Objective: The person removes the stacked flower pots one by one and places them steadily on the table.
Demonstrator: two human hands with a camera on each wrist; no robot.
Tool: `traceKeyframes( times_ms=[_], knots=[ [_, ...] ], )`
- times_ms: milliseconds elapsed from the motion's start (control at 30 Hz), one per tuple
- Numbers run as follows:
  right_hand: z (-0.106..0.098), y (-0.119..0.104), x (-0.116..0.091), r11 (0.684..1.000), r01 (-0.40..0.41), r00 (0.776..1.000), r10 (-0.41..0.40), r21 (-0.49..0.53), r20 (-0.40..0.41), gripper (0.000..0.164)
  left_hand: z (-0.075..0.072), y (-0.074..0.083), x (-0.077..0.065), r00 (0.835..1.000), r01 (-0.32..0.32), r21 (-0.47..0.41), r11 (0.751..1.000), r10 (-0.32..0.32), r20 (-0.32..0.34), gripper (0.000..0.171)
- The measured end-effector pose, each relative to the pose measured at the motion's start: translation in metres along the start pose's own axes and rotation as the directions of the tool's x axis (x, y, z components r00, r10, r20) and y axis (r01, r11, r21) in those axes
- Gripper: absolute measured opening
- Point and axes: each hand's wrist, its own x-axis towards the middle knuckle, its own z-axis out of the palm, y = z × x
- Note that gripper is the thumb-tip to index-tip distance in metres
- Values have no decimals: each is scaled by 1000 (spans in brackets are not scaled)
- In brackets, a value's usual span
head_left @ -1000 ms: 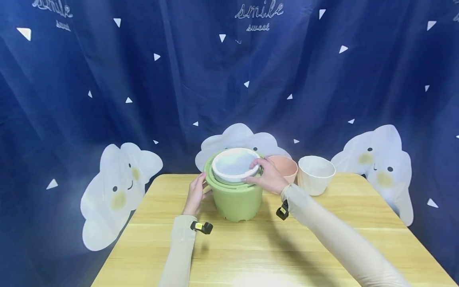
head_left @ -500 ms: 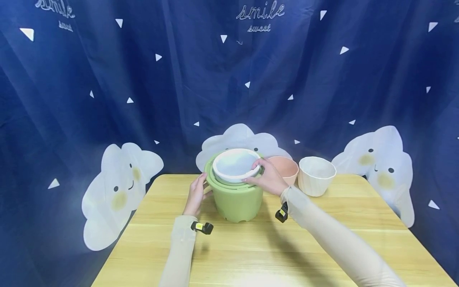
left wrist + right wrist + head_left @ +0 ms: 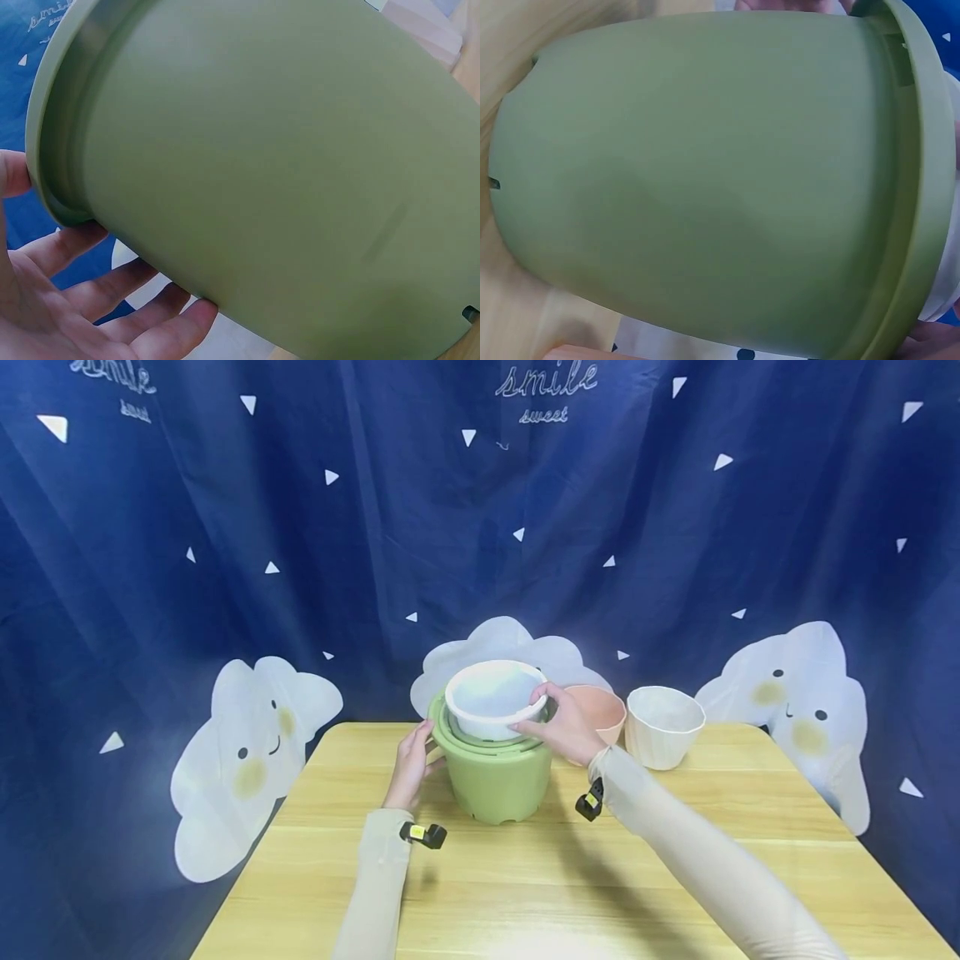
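A large green flowerpot (image 3: 501, 787) stands upright on the wooden table, with another green rim (image 3: 459, 739) nested inside its mouth. A white flowerpot (image 3: 483, 727) sits partly inside this stack, its rim raised above the green ones. My right hand (image 3: 568, 727) pinches the white pot's near right rim, thumb outside and fingers over the edge. At the left side, my left hand (image 3: 407, 766) holds the large green pot. The left wrist view shows its thumb at the rim and its fingertips (image 3: 196, 315) against the wall. The white pot's lower part is hidden.
Just behind my right hand stands a pink pot (image 3: 600, 710). A white ribbed pot (image 3: 662, 735) is beside it to the right. The wooden table (image 3: 480, 885) reaches back to a dark blue curtain (image 3: 480, 527) with cloud prints.
Over the last half second, my right hand has lifted the white flowerpot slightly within the green stack. The left hand and the large green flowerpot have stayed in place.
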Motion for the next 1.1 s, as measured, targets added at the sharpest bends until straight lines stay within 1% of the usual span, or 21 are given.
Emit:
traceKeyframes(
  times_ms=[67,233,433,600,867,1100],
  knots=[
    [0,-1,1,1000,2,1000,-2,31,0,44,0,1,0,1000,0,0,1000,0,0,54],
    [-2,-8,0,988,6,1000,-8,155,13,45,1,2,-1,1000,9,2,1000,-9,3,54],
    [-7,-16,1,977,32,999,-34,211,5,45,1,1,0,1000,15,6,1000,-15,8,54],
    [-9,-19,4,964,23,999,-30,265,24,46,1,0,-1,1000,12,-1,1000,-12,2,53],
    [-10,-24,6,960,31,999,-42,278,32,47,1,0,-3,1000,13,-1,1000,-13,0,54],
    [-14,-28,9,971,29,999,-38,236,32,47,1,1,-2,1000,11,-10,1000,-11,-4,54]
  ],
)
